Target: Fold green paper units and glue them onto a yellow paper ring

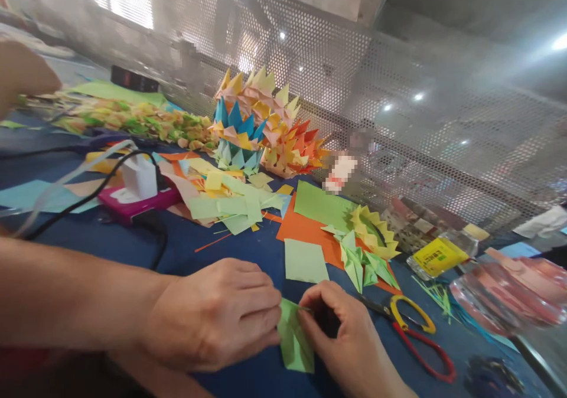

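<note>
My left hand (217, 312) and my right hand (349, 342) meet at the near edge of the blue table (248, 250). Both pinch a folded light-green paper (293, 339), the left from its left side, the right from its upper right. A flat light-green paper square (305, 260) lies just beyond my hands. Behind it rest an orange sheet (305, 230) and a small cluster of folded green and yellow paper pieces (365, 247). Scissors with yellow and red handles (419, 333) lie right of my right hand.
Stacks of folded paper units in orange, yellow and blue (266, 126) stand at the back by a perforated metal screen (398, 91). Loose coloured sheets (230, 200), a pink device with white plug and black cable (137, 194), a glue bottle (436, 256) and clear plastic packets (509, 294) lie around. Another person's hand (22, 73) shows far left.
</note>
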Demonstrator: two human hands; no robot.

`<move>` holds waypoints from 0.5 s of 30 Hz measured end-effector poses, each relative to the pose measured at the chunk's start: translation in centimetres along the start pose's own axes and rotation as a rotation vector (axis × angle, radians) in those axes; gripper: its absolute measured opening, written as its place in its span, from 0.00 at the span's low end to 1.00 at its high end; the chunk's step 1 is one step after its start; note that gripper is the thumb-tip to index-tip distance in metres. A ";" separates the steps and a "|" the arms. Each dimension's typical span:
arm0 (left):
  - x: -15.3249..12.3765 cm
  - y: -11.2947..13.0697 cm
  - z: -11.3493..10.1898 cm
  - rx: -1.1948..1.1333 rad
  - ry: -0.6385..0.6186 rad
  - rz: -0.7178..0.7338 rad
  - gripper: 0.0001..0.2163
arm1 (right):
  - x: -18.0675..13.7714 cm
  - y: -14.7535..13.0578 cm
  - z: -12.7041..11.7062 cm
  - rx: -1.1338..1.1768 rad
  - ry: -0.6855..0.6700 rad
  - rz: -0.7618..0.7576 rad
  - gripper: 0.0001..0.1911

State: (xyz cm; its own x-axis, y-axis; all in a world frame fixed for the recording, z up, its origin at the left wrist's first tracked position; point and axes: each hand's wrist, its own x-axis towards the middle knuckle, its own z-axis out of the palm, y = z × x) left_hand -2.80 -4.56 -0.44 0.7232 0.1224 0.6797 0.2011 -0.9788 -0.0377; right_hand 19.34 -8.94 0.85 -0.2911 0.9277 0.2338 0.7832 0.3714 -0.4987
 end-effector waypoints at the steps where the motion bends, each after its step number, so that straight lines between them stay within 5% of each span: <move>1: -0.2 0.2 0.1 -0.008 -0.009 0.010 0.08 | 0.0 0.2 0.0 -0.008 -0.004 -0.020 0.06; 6: -0.8 0.4 0.7 -0.050 -0.112 -0.032 0.09 | 0.1 0.6 0.0 -0.013 -0.062 -0.034 0.05; 15: -1.9 0.9 2.2 0.022 0.044 -0.168 0.08 | -0.2 1.7 0.1 0.032 -0.038 -0.178 0.08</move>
State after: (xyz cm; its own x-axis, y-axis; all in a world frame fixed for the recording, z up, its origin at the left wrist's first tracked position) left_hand -2.51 -5.32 -3.39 0.6488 0.2762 0.7090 0.3311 -0.9414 0.0637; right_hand 20.63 -8.48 -0.12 -0.4443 0.8479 0.2893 0.7000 0.5301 -0.4785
